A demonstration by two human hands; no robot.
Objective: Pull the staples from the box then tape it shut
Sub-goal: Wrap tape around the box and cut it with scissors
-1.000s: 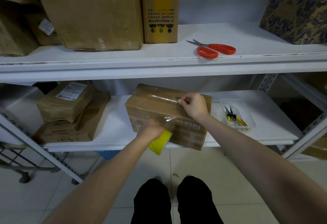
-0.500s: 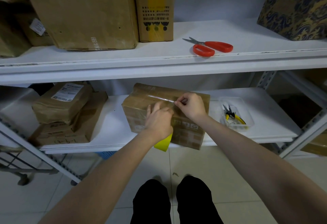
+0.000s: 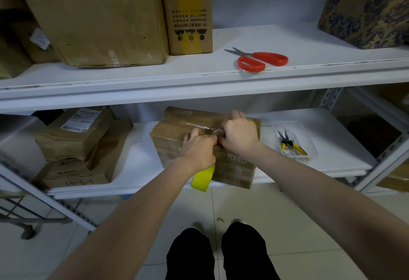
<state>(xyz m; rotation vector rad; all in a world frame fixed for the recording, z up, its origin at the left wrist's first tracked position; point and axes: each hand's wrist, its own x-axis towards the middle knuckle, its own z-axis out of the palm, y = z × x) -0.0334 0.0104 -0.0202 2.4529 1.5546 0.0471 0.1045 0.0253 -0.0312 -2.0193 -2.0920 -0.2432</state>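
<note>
Setting: white metal shelving unit, two tiers, over a pale tiled floor (image 3: pixel 287 224); the person's dark-clad legs show at 6 o'clock.

Lower shelf (image 3: pixel 137 169): cardboard box (image 3: pixel 234 169), the task item, at centre, its near end at the shelf's front edge. A strip of clear tape (image 3: pixel 190 124) runs across the box top.
Left hand (image 3: pixel 198 150): on the near top edge of the box, fingers closed in a pinch on the clear tape. A yellow tape roll (image 3: pixel 202 179) hangs below this hand against the box front; how it is held cannot be told.
Right hand (image 3: pixel 238 132): at 1 o'clock from the left hand, touching it, fingers curled tight and pinching the same tape.
At 3 o'clock of the box, apart from it: clear plastic tray (image 3: pixel 309 144) holding yellow-handled pliers (image 3: pixel 292 144).
At 9 o'clock: stack of brown parcels (image 3: pixel 75 144), the top one labelled.

Upper shelf (image 3: pixel 199 76): red-handled scissors (image 3: pixel 259 59) at 1 o'clock; small taped carton (image 3: pixel 188 20) at 12; large carton (image 3: pixel 95 16) at 11; patterned box (image 3: pixel 367 7) at 2.
</note>
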